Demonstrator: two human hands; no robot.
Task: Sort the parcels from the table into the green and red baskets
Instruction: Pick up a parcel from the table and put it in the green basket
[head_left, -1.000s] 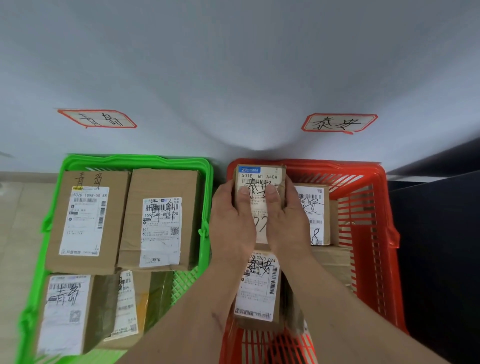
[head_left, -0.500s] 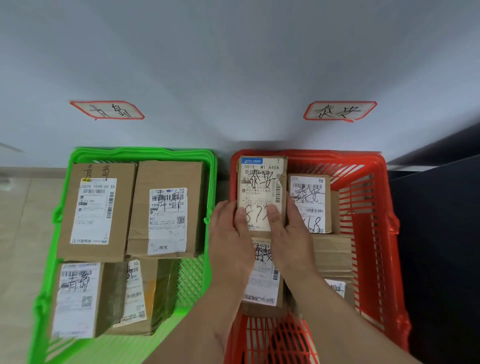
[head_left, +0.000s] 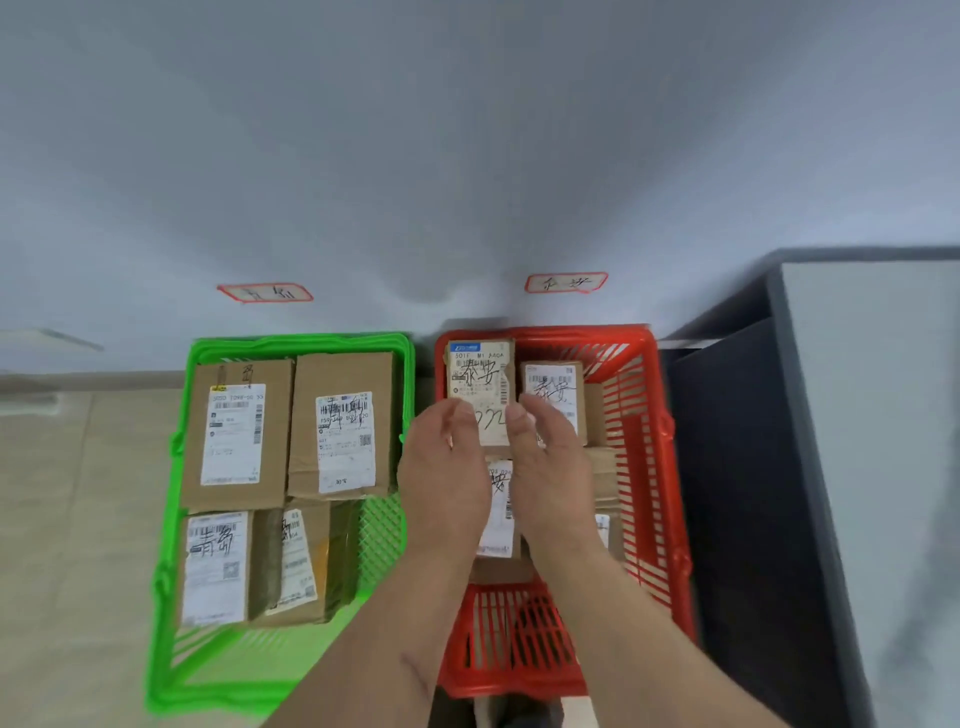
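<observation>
A small brown parcel (head_left: 480, 376) with a white label lies in the far left corner of the red basket (head_left: 652, 467), on top of other parcels. My left hand (head_left: 447, 473) and my right hand (head_left: 553, 467) flank its near end with relaxed fingers. Only the thumb tips reach the label's lower edge, and neither hand grips the parcel. A second labelled parcel (head_left: 553, 397) sits to its right, and another (head_left: 498, 514) shows between my wrists. The green basket (head_left: 171, 519) to the left holds several brown parcels (head_left: 239, 436).
Both baskets stand on the floor against a pale wall with a handwritten sign above each, green's sign (head_left: 265, 292) and red's sign (head_left: 566, 283). A dark cabinet (head_left: 753, 493) stands just right of the red basket. Beige floor (head_left: 78, 519) lies to the left.
My hands have slid back along the small parcel towards me and loosened off it. The parcel stays in the red basket's far left corner, and my head has pulled back.
</observation>
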